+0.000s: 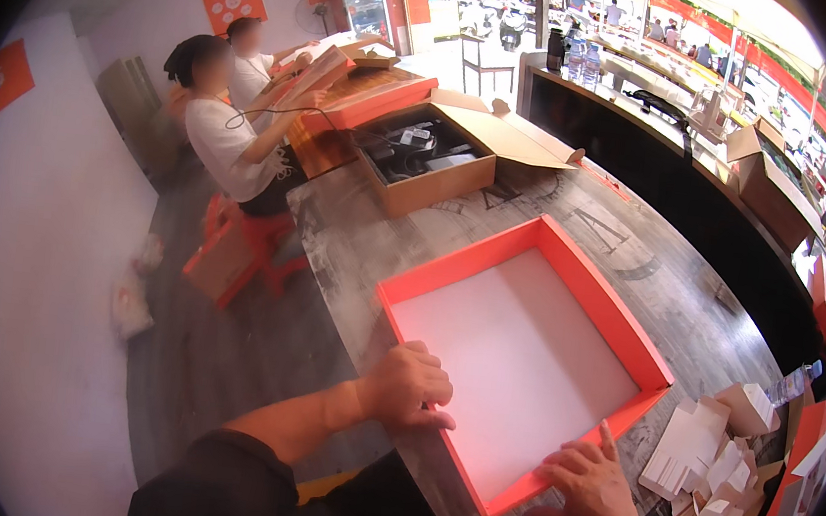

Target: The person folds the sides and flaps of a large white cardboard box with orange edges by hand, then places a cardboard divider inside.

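Note:
A shallow orange-red cardboard tray [594, 278] with a white inside lies on the grey wood-look table before me, its walls standing up. My left hand [408, 385] is closed over the tray's left wall, fingers bent and thumb reaching inside. At the near right corner side, my right hand [594, 494] rests against the near wall with its fingers spread over the rim and its thumb apart outside. Nothing lies inside the tray.
Beyond the tray, an open brown carton [440, 186] holds black devices and cables. Torn white packaging [701, 465] and a plastic bottle [794, 384] crowd the right edge. Two people sit at the far left, near a red stool [260, 243]. A dark counter [642, 151] runs along the right.

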The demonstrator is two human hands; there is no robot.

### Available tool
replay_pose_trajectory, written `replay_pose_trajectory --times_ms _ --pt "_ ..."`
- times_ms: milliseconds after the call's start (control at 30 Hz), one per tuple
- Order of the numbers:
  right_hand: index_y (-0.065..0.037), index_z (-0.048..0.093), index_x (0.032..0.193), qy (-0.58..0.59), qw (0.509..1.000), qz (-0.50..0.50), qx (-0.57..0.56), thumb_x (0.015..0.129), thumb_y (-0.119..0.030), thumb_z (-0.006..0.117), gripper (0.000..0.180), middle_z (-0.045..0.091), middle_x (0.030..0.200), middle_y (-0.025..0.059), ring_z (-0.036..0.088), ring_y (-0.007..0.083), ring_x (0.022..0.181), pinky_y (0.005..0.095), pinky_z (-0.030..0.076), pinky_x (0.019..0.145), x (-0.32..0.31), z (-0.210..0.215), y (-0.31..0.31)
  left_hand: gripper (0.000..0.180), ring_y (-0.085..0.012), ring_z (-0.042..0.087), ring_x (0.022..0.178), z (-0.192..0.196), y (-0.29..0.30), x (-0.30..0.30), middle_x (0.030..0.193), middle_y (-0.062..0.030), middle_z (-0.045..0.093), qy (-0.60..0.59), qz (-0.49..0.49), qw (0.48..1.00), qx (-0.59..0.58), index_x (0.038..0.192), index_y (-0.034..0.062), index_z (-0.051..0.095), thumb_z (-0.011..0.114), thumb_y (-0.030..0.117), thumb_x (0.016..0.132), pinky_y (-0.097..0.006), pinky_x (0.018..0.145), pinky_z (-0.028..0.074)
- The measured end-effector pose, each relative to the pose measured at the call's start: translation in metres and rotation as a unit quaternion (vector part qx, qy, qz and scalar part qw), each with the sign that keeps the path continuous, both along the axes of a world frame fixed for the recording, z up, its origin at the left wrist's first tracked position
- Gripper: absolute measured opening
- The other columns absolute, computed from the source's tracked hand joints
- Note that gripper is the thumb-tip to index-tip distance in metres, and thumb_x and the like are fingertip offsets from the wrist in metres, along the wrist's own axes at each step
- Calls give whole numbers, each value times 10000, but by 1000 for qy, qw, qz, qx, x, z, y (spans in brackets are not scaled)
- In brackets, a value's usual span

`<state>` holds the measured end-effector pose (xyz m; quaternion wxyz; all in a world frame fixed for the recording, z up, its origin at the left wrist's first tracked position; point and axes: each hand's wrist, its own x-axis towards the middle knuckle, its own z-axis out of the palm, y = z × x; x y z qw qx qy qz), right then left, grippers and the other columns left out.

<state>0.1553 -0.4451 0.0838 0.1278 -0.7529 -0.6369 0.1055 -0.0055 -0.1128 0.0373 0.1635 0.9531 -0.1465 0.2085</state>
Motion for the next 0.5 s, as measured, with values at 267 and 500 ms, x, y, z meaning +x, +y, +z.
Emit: replay_pose_trajectory --times_ms 267,500 --pt "-156 668 766 -66 987 -60 135 651 -447 911 396 628 801 -14 634 218 870 471 442 982 13 -31 12 324 -222 601 658 6 31 -2 675 16 610 23 -21 999 -14 682 168 608 779 390 844 -364 685 439" --pt "-155 587 698 -83 990 -62 98 655 -444 902 430 593 709 -9 622 215 721 385 443 738 -4 -28 19 388 -272 623 660 7 44 19 624 -25 614 59 -34 998 -10 694 160 653 707 469 921 -397 714 461"
